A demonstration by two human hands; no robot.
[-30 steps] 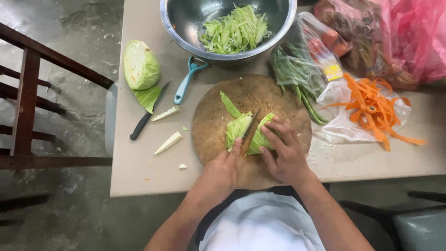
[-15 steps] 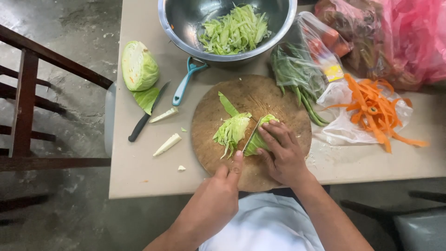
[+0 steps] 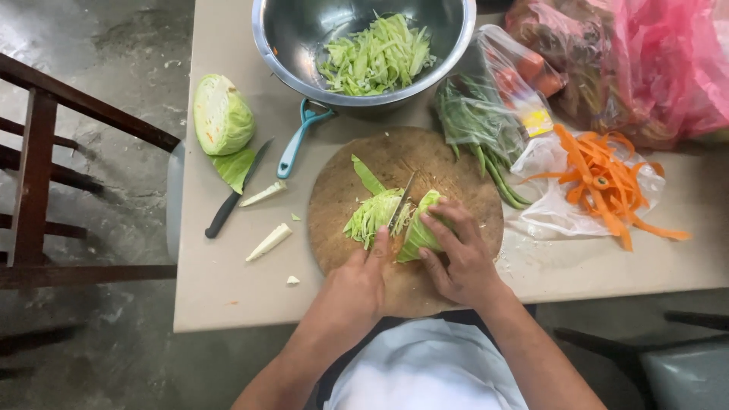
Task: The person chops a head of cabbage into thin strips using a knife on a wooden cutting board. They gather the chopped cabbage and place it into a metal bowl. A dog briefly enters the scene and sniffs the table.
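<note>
My left hand point(image 3: 357, 285) grips a knife point(image 3: 401, 201) with its blade set down into a cabbage wedge point(image 3: 416, 231) on the round wooden cutting board point(image 3: 342, 182). My right hand point(image 3: 459, 254) holds the wedge down just to the right of the blade, fingers curled over it. A loose pile of cut cabbage shreds point(image 3: 368, 216) lies to the left of the blade. One long green strip rests on the board beyond the pile.
A steel bowl point(image 3: 288, 38) of shredded cabbage stands behind the board. On the left lie a half cabbage point(image 3: 222, 114), a black-handled knife point(image 3: 231, 201), a blue peeler point(image 3: 296, 144) and core pieces point(image 3: 269, 241). Bagged green beans point(image 3: 478, 129), carrot peels point(image 3: 600, 182) and a pink bag point(image 3: 661, 61) lie right. A wooden chair point(image 3: 38, 167) stands beside the table.
My left hand drew back toward me with the knife, then came forward again onto the wedge. The shred pile left of the blade has spread. My right hand stayed on the wedge.
</note>
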